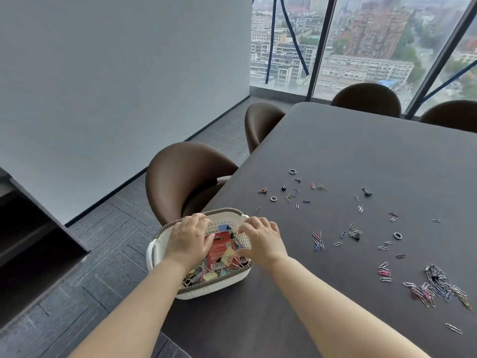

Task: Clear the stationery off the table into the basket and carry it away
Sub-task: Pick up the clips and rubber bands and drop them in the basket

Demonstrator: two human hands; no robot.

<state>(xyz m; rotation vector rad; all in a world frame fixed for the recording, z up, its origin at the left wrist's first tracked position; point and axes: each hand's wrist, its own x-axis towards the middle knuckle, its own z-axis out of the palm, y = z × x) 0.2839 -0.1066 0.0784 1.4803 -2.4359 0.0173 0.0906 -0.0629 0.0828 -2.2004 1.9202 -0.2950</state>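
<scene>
A white woven basket with a brown rim sits at the left edge of the dark table, partly overhanging it. It holds a red packet and several coloured binder clips. My left hand lies palm down over the basket's left side, fingers spread, thumb by the red packet. My right hand hovers over the basket's right wall with its fingers curled down; what is under them is hidden. Loose paper clips are scattered to the right, with a dense pile near the right edge. A black binder clip and small metal rings lie further back.
A brown chair stands tucked in just behind the basket, a second chair beyond it, and two more at the table's far end. A dark shelf unit stands on the left, with grey floor between. Tall windows lie ahead.
</scene>
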